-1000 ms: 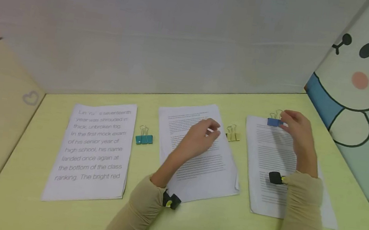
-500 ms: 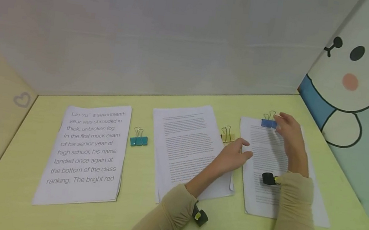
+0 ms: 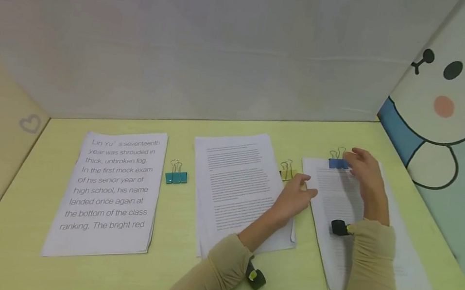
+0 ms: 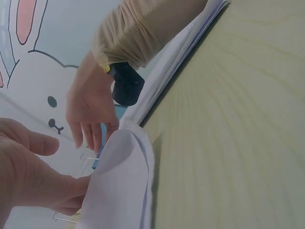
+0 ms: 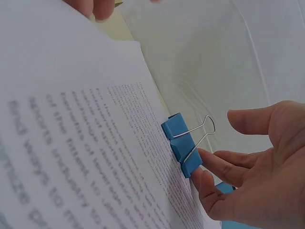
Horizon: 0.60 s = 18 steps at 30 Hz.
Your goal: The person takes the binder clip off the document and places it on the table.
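A blue binder clip [image 3: 338, 164] is clamped on the top edge of the right-hand paper stack [image 3: 332, 187], its wire handles raised. My right hand [image 3: 367, 177] is at the clip's right end; in the right wrist view its fingers [image 5: 224, 167] touch that end, while the thumb stands apart from it. My left hand [image 3: 293, 199] hovers between the middle stack [image 3: 238, 180] and the right one, thumb and fingers spread with nothing between them. Just beyond its fingertips lies a yellow binder clip [image 3: 287, 173], partly hidden by the hand.
On the left lies a stack of large-print pages [image 3: 111, 193]. Between it and the middle stack sits a teal binder clip [image 3: 176, 177], handles up. A pale wall [image 3: 227, 51] closes off the back of the yellow-green table [image 3: 108, 280].
My left hand has moved right, from above the middle stack to the right stack's left edge. The right stack has slid nearer and its lower end has swung right, the blue clip moving along.
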Each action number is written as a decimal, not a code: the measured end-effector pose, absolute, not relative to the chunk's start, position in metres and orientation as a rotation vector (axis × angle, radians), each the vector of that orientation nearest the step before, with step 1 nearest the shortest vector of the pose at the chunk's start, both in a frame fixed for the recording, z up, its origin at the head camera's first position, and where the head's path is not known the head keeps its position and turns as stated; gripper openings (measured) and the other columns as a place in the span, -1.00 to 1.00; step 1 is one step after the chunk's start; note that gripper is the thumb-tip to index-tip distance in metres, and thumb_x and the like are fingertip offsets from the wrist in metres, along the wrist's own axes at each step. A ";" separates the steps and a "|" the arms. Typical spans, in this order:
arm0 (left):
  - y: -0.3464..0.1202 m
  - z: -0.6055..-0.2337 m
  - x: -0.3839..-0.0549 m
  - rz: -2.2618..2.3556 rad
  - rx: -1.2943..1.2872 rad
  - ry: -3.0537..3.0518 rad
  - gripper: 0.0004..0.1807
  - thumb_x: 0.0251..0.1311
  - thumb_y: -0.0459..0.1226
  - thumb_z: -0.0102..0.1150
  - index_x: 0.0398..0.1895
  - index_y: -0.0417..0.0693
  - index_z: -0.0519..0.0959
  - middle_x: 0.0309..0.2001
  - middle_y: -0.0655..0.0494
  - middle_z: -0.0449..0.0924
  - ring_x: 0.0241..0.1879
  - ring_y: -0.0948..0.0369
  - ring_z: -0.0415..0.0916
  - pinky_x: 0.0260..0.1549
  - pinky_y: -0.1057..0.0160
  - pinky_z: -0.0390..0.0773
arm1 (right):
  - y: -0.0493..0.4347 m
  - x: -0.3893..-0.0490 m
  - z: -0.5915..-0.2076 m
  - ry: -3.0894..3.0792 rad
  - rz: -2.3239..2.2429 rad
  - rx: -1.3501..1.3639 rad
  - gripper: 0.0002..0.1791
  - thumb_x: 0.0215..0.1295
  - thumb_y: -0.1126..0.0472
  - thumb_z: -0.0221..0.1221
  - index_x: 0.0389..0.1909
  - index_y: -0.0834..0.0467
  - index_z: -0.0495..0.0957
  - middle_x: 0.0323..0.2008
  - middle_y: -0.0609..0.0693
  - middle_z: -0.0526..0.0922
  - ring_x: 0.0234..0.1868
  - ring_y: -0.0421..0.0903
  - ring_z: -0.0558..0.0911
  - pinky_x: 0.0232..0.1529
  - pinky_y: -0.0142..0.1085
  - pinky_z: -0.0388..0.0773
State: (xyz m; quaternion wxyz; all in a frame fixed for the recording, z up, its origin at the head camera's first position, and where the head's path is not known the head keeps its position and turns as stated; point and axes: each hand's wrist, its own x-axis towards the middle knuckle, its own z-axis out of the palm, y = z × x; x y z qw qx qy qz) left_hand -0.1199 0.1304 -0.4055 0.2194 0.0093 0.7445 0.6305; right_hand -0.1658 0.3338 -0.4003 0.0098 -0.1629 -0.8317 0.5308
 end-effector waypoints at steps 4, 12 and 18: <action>0.133 -0.407 -0.118 1.884 -0.087 1.930 -0.44 0.36 -0.32 0.22 0.42 -0.14 0.41 0.37 -0.21 0.42 0.10 -0.05 0.62 0.04 0.09 0.65 | 0.335 -0.164 -0.403 -2.649 1.590 -0.483 -0.28 0.60 0.01 0.02 0.56 0.36 0.15 0.38 0.43 0.37 0.19 0.06 0.44 0.09 -0.16 0.37; 0.136 -0.408 -0.116 1.968 -0.146 1.774 -0.41 0.38 -0.38 0.20 0.46 -0.17 0.35 0.14 -0.21 0.61 -0.13 0.00 0.68 0.03 0.03 0.65 | 0.339 -0.161 -0.407 -2.688 1.502 -0.386 -0.46 0.56 0.04 0.14 0.23 0.45 0.51 -0.21 -0.30 0.61 -0.12 -0.25 0.43 -0.11 -0.32 0.31; 0.137 -0.411 -0.113 1.918 -0.032 1.761 -0.50 0.39 -0.38 0.19 0.37 -0.20 0.41 0.00 -0.07 0.68 -0.36 0.13 0.60 -0.06 0.07 0.67 | 0.337 -0.160 -0.399 -2.621 1.460 -0.329 -0.51 0.56 0.03 0.14 0.08 0.45 0.57 -0.40 -0.53 0.52 -0.24 -0.20 0.42 -0.29 -0.40 0.33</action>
